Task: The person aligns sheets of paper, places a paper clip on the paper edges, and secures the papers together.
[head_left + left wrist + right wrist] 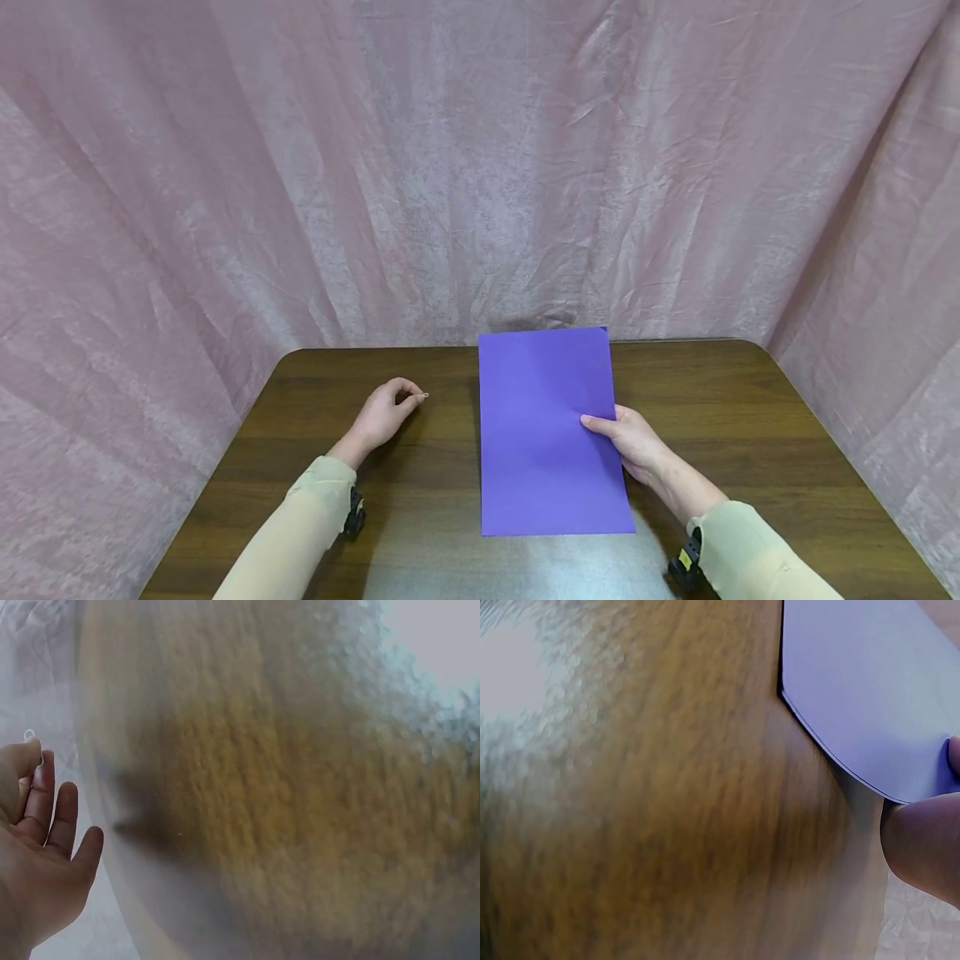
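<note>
One loop (426, 395) we are pinching at nine o'clock from the sheet (543, 400), our left hand (381, 417) slanting toward one; our right hand (636, 444), slanting toward ten, is gripping the sheet's three-o'clock edge.

I'm in what seems a curtained-off workspace, with pink drapes (480, 167) hanging around my wood-grained table (720, 400).

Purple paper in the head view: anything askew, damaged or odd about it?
No tear shows. The purple paper, gripped by the right hand, has a small darker patch at its far right corner, perhaps a bend or second sheet; I cannot tell.
</note>
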Available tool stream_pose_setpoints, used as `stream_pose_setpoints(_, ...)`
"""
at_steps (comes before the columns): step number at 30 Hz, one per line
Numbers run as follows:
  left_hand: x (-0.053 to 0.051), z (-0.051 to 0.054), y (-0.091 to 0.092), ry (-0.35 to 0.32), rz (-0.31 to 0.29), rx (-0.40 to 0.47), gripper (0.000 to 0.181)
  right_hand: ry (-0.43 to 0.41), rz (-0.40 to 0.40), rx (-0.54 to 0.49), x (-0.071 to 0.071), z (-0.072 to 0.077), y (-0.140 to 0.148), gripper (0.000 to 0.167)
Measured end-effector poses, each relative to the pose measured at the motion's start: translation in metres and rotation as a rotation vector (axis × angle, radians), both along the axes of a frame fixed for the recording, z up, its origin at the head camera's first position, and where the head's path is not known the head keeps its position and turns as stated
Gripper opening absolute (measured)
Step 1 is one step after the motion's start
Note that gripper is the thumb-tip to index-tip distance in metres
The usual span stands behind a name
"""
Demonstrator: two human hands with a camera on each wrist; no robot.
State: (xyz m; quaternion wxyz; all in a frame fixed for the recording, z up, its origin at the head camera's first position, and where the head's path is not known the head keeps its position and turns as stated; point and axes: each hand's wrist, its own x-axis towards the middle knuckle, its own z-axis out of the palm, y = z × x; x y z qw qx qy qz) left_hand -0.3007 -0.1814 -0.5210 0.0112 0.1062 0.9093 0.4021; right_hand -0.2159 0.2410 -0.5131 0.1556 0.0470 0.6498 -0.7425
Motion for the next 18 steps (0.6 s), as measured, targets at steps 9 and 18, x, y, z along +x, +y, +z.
stream_pose_setpoints(9,0.0034,0.0052,0.0006,-0.003,0.023,0.067,0.013,-0.005,-0.001,-0.001,-0.0007,-0.0007,-0.0009,0.026)
stream_pose_setpoints(18,0.0031,0.0040,-0.0005,-0.019,0.039,0.104,0.013,-0.010,0.000,-0.013,0.0005,-0.0001,-0.0016,0.024)
